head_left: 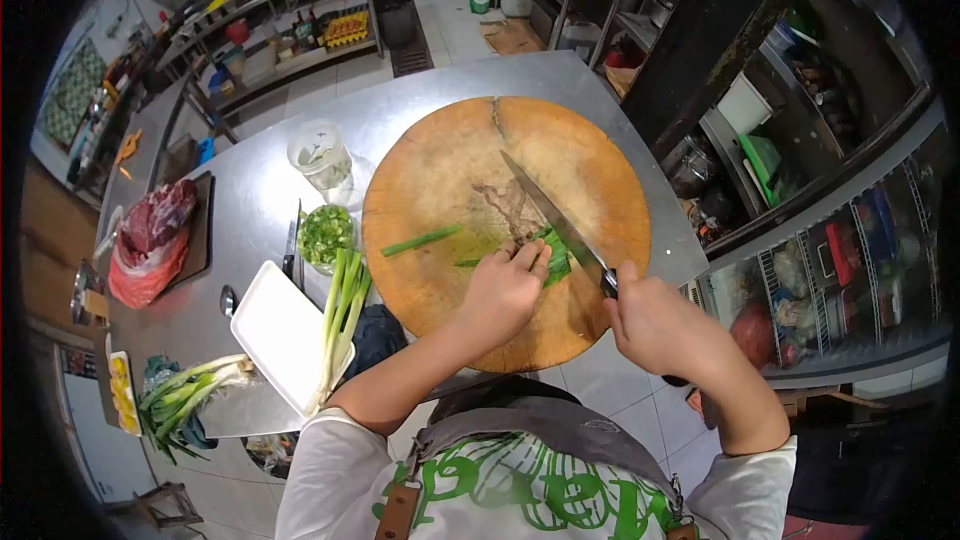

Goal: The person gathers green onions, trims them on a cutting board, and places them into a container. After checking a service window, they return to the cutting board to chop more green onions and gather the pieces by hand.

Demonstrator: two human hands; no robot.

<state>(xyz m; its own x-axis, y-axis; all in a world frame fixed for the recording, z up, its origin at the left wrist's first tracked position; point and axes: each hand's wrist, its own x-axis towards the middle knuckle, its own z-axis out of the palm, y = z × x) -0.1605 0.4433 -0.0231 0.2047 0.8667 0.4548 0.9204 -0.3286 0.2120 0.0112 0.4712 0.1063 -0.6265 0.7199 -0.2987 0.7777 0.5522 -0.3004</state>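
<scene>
My right hand (655,318) grips the black handle of a kitchen knife (553,212), its blade slanting up and left over a round wooden chopping board (430,170). Fingers bent together, my left hand (508,290) presses on green onion leaves (556,258) lying beside the blade. A loose green onion stalk (420,241) rests apart on the board's left side. The board has a dark, rough patch (505,205) near its middle. To the left, chopped green onion (325,233) fills a small bowl, and whole green onions (344,315) lie across a white tray (272,330).
A clear plastic container (320,155) stands behind the bowl; another knife (290,240) lies beside it. Further left are raw meat (155,230) on a dark board and a bunch of green onions (195,395) at the steel table's edge. A dark post (740,40) rises on the right.
</scene>
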